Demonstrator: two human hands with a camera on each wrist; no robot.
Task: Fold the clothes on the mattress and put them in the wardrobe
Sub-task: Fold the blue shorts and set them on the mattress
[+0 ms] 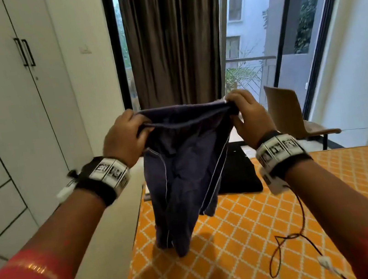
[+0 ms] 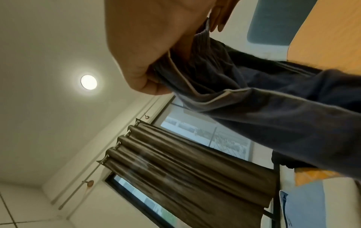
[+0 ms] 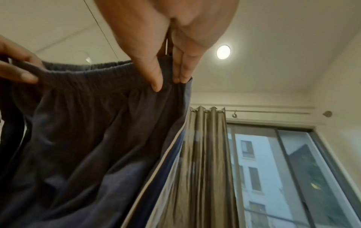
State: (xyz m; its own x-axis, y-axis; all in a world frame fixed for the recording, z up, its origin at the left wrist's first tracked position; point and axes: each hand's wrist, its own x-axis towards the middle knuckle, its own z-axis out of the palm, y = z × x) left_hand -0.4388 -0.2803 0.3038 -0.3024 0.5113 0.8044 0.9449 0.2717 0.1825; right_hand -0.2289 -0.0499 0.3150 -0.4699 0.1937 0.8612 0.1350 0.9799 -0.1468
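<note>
Your left hand (image 1: 124, 136) and right hand (image 1: 250, 114) pinch the waistband of the navy shorts (image 1: 182, 163), apart, so they hang straight for folding.

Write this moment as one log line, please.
step: holding up | item: navy shorts by waistband | left hand: pinching | right hand: pinching | over: mattress

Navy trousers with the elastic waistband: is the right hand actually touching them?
Touching. In the right wrist view the right hand's fingers pinch the gathered waistband of the navy trousers; the head view shows the same grip.
</note>
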